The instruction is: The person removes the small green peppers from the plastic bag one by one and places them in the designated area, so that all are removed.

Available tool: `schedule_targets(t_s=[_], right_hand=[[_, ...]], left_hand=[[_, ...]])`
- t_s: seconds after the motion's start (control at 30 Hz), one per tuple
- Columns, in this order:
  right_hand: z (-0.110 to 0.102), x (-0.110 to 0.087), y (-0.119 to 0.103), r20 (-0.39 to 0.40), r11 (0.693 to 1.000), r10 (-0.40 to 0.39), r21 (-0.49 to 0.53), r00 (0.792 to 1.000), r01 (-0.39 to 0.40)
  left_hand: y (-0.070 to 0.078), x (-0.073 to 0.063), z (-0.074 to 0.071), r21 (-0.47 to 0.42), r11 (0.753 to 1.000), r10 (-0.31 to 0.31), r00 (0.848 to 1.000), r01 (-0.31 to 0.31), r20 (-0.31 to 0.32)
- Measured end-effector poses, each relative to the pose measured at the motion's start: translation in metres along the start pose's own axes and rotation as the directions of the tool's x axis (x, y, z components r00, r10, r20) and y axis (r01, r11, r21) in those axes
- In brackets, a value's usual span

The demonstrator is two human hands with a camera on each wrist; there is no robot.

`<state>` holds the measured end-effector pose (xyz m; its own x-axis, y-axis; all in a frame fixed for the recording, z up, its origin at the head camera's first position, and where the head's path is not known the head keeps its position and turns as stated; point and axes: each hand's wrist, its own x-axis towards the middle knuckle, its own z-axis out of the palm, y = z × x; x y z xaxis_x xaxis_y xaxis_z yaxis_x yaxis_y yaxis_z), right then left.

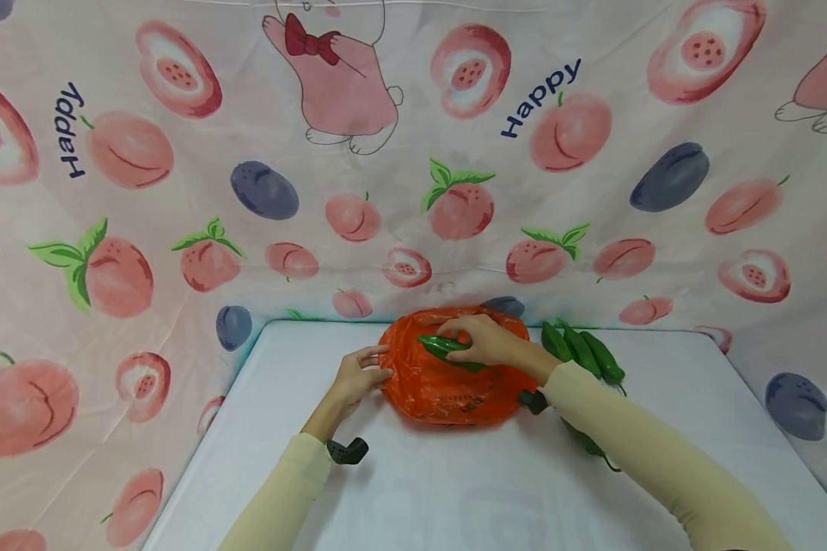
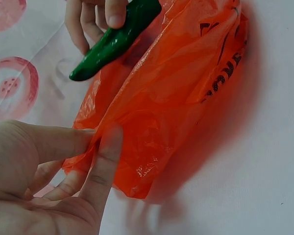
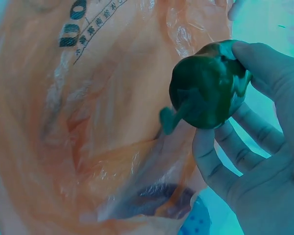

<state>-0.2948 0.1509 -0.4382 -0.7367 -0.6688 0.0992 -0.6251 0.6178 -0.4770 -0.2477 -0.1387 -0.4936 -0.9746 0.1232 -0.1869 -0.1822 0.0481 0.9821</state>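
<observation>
An orange plastic bag (image 1: pixel 448 402) with black print lies on the white table. My left hand (image 1: pixel 354 379) is at its left side, and in the left wrist view the thumb and fingers pinch the bag's rim (image 2: pixel 105 110). Over the bag, my right hand (image 1: pixel 485 340) holds a long green pepper (image 1: pixel 444 347) between thumb and fingers. The right wrist view shows the pepper's stem end (image 3: pixel 183 107) facing the camera, with the curled stem free. A dark shape (image 3: pixel 154 198) shows at the bag's lower part in that view.
Several green peppers (image 1: pixel 582 352) lie side by side at the back right of the white table (image 1: pixel 413 490). Another pepper (image 1: pixel 582 438) is partly hidden beneath my right forearm. A fruit-patterned cloth (image 1: pixel 386 176) hangs behind the table.
</observation>
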Motion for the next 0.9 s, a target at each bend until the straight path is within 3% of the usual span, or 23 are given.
schedule_targets(t_s=[0.73,0.9], right_hand=[[-0.024,-0.052,-0.007,-0.121,0.995,-0.039,0.086,0.992,0.050],[-0.028,-0.067,-0.007,-0.148,0.996,-0.013,0.084,0.989,0.026]], left_hand=[[-0.004,0.001,-0.002,-0.014,1.000,0.003,1.000,-0.003,-0.010],[-0.004,0.001,-0.002,-0.010,1.000,-0.005,1.000,0.005,-0.011]])
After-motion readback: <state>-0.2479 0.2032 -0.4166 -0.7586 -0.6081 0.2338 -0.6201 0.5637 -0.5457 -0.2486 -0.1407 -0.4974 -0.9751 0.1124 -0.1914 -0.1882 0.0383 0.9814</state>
